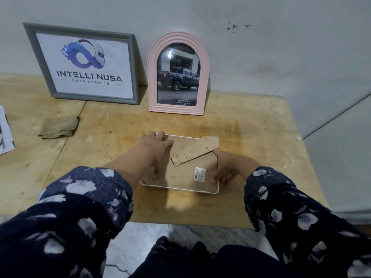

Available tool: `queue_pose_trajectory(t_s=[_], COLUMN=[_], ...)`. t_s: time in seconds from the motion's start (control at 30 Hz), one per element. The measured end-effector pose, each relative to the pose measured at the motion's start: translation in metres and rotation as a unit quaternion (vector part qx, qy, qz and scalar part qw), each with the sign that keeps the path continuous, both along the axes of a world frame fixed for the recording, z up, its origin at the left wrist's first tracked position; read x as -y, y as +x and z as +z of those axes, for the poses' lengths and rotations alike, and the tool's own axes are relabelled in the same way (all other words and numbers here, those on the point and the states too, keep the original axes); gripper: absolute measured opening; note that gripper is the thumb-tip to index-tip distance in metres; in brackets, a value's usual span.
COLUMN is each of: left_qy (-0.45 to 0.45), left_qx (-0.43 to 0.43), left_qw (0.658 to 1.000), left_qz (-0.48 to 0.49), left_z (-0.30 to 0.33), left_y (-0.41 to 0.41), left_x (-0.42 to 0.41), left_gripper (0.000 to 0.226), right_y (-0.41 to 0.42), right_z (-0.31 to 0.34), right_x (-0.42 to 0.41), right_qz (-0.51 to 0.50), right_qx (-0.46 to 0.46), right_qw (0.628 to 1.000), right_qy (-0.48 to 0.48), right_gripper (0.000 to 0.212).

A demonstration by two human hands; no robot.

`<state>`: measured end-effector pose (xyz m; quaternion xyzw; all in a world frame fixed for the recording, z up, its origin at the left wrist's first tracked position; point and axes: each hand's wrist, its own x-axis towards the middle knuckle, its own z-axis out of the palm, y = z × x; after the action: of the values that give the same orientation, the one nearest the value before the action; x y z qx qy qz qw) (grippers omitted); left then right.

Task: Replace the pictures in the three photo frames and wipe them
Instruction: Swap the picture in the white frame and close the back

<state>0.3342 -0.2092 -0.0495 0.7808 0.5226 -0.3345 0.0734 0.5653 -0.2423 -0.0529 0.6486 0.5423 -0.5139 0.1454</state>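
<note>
We see a wooden table [251, 125] pushed against a grey wall [261, 47], and below its near edge a marbled floor [144, 233].

From the head camera, a white frame [180, 190] lies face down between the two hands, its brown backboard [180, 173] turned up. The folding stand [194, 150] of the backboard lies across it at an angle, and a barcode sticker [199, 173] sits just beside the right thumb.

The left hand [157, 149] rests on the far left part of the frame with fingers spread and rather straight, the thumb pressing on the backboard; it grasps nothing. The right hand [226, 167] holds the right edge of the frame, its fingers curled round the rim and the thumb on top of the backboard.

Beyond the hands, two frames lean on the wall: a grey frame [40, 63] holding a logo print, and a pink arched frame [178, 108] holding a picture of a dark pickup truck. Beyond the left hand and to the left lies a folded cloth [59, 127], and a paper [5, 133] shows at the left border.

To the right of the right hand the table is bare up to its edge.
</note>
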Motion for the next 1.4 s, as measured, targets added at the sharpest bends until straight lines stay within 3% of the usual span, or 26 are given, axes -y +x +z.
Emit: queue_pose_trajectory(t_s=[0.23,0.47,0.67,1.0,1.4], left_qy=[0.005,0.001,-0.035,-0.037,0.003], left_qx=[0.019,0.121,0.124,0.095,0.136], left_qw=[1.000,0.987,0.985,0.992,0.980], left_qz=[-0.001,0.106,0.118,0.069,0.143], left_z=[-0.003,-0.004,-0.015,-0.017,-0.020], left_y=[0.002,-0.019,-0.036,-0.042,-0.041], left_x=[0.000,0.018,0.033,0.031,0.048], left_gripper=[0.135,0.138,0.110,0.103,0.106], right_y=[0.001,0.005,0.001,0.003,-0.004], right_z=[0.007,-0.004,-0.006,-0.004,-0.006], right_x=[0.001,0.011,0.022,0.019,0.023], right_qz=[0.023,-0.041,-0.090,-0.048,-0.107], right_qx=[0.009,-0.008,-0.033,-0.038,-0.019], right_qw=[1.000,0.998,0.992,0.996,0.992], right_qy=[0.007,0.047,0.082,0.066,0.067], right_gripper=[0.084,0.114,0.130,0.127,0.121])
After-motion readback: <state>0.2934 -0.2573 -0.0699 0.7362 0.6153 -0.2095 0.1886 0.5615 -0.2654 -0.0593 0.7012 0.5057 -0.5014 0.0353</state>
